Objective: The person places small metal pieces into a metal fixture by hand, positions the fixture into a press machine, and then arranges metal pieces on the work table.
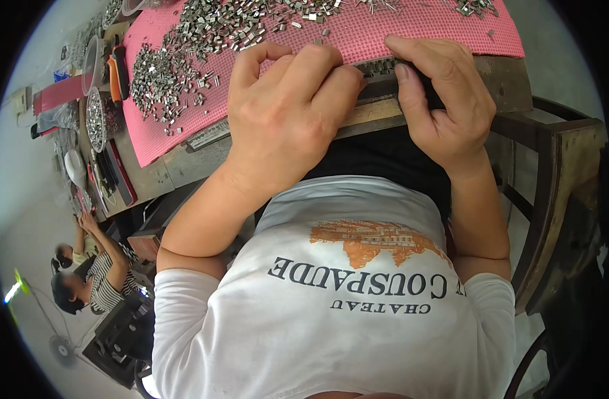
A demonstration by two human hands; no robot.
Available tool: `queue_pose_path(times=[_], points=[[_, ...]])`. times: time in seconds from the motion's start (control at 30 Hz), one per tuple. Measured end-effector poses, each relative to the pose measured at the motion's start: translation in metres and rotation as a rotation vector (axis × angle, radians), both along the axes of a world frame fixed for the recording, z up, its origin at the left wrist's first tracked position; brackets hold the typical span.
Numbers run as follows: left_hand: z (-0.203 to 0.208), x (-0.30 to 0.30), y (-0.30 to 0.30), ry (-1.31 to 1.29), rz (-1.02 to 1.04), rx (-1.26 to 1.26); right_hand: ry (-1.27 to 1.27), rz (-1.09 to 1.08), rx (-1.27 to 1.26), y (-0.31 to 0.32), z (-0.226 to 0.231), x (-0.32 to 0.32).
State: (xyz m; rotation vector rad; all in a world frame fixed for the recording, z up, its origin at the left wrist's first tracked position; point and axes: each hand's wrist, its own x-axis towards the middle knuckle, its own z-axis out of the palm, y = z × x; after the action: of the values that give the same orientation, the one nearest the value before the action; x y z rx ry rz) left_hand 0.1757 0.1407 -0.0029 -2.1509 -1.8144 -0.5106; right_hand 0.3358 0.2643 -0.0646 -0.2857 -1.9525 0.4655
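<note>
- Where the near edge of the wooden tabletop [183, 162] crosses the upper centre of the frame: one narrow row of small metal parts [379, 67], dark and silvery, set along a bar between the two hands.
- Left hand [284, 113], upper centre: back uppermost, fingers bent and drawn in at the left end of the row; whether anything is pinched cannot be told, the fingertips being partly hidden.
- Right hand [447, 100], right of upper centre: thumb and forefinger parted about the row's right end, other fingers curled; firmness of grip cannot be told.
- Pink textured mat [494, 41], across the top of the frame, spread on the tabletop.
- Small silvery metal pieces [159, 83], numerous, loose; heaped on the mat from upper left to top centre.
- Smaller metal heap [476, 6], at the top edge, right of centre, on the mat.
- Orange-handled hand tool [121, 70], upper left, beside the mat.
- Clear plastic tub [99, 120], upper left, holding small silvery bits.
- Wooden chair [550, 199], right side of the frame.
- Person in a striped top [108, 282], lower left, in the background.
</note>
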Motion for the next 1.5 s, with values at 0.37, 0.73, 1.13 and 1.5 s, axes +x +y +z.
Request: queue_pose_path(times=[0.37,0.73,1.13,1.5], points=[[-0.023,-0.002,0.0,-0.061,-0.016,0.219,0.019,0.003,0.003,0.001,-0.001,0.0],[-0.024,-0.006,-0.008,-0.253,-0.033,0.172,-0.022,0.046,-0.194,-0.004,0.008,0.007],[-0.021,-0.023,-0.039,-0.435,0.071,0.122,-0.361,0.116,-0.13,-0.01,0.038,0.008],[-0.026,-0.049,-0.077,-0.449,0.099,0.099,-0.433,0.149,-0.18,0.001,0.038,0.011]])
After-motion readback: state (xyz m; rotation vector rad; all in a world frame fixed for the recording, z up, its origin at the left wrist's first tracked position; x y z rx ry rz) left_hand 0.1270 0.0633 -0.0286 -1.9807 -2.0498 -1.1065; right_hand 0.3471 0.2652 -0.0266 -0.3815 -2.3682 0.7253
